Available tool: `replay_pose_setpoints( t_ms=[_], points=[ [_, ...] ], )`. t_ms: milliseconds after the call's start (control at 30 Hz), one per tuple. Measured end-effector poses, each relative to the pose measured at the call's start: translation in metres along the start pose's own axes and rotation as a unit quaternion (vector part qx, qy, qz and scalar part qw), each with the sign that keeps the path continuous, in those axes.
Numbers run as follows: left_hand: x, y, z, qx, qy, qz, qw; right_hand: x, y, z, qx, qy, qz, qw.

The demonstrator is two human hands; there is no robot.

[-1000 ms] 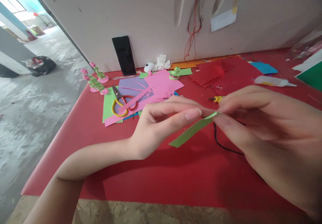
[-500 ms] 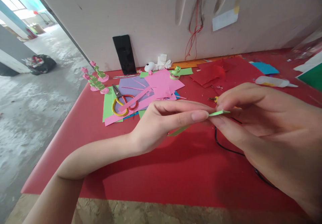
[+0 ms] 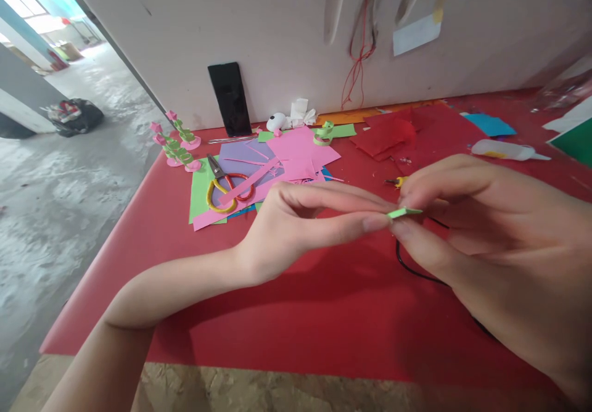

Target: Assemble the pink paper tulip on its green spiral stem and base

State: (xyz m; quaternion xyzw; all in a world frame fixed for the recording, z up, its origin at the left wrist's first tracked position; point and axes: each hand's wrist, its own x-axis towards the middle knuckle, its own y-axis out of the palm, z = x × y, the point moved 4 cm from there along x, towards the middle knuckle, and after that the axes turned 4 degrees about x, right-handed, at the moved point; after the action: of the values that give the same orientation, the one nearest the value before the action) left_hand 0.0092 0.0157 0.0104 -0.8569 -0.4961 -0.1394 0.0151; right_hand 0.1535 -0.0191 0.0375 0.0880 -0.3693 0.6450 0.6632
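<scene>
Both hands meet above the red table (image 3: 287,325) and pinch a narrow green paper strip (image 3: 404,213), which shows edge-on between the fingertips. My left hand (image 3: 305,221) grips it from the left with thumb and forefinger. My right hand (image 3: 481,233) pinches its right end, fingers closed. Most of the strip is hidden by the fingers. A black cable (image 3: 416,270) lies on the table under my right hand.
Behind the hands lie pink, purple and green paper sheets (image 3: 277,165) with yellow-and-red scissors (image 3: 226,187) on them. Small pink-and-green paper flowers (image 3: 178,147) stand at the left edge. A glue bottle (image 3: 504,149), red paper (image 3: 416,131) and a black phone (image 3: 230,99) against the wall sit farther back.
The green strip, which hung down to the left a second ago, has turned level and edge-on. My left fingers have slid along it toward my right hand.
</scene>
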Motion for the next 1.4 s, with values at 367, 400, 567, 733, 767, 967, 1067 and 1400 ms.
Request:
replay_pose_setpoints(
  t_ms=[367, 400, 567, 733, 767, 967, 1067, 1400],
  points=[
    [0.000, -0.002, 0.004, -0.044, -0.034, -0.016, 0.998, 0.005, -0.002, -0.007, 0.020, 0.046, -0.023, 0.999],
    [0.001, -0.002, 0.005, -0.056, -0.048, -0.005, 0.997, 0.005, -0.003, -0.009, 0.021, 0.051, -0.029, 0.998],
    [0.004, 0.002, 0.006, -0.079, -0.088, 0.050, 0.992, 0.002, -0.006, -0.017, 0.038, 0.072, -0.032, 0.996],
    [0.003, 0.001, 0.006, -0.082, -0.099, 0.025, 0.991, 0.002, -0.003, -0.017, 0.054, 0.066, -0.014, 0.996],
    [0.003, 0.001, 0.006, -0.081, -0.098, 0.021, 0.992, 0.003, -0.003, -0.016, 0.055, 0.066, -0.014, 0.996],
    [0.003, 0.002, 0.007, -0.090, -0.074, 0.037, 0.993, 0.004, -0.001, -0.014, 0.043, 0.069, -0.018, 0.997],
    [0.002, 0.000, 0.007, -0.084, -0.058, 0.040, 0.994, 0.004, -0.001, -0.013, 0.025, 0.060, -0.013, 0.998],
    [0.001, -0.008, 0.006, 0.022, -0.047, 0.001, 0.999, 0.002, -0.001, -0.013, 0.026, 0.063, 0.006, 0.998]
  ],
)
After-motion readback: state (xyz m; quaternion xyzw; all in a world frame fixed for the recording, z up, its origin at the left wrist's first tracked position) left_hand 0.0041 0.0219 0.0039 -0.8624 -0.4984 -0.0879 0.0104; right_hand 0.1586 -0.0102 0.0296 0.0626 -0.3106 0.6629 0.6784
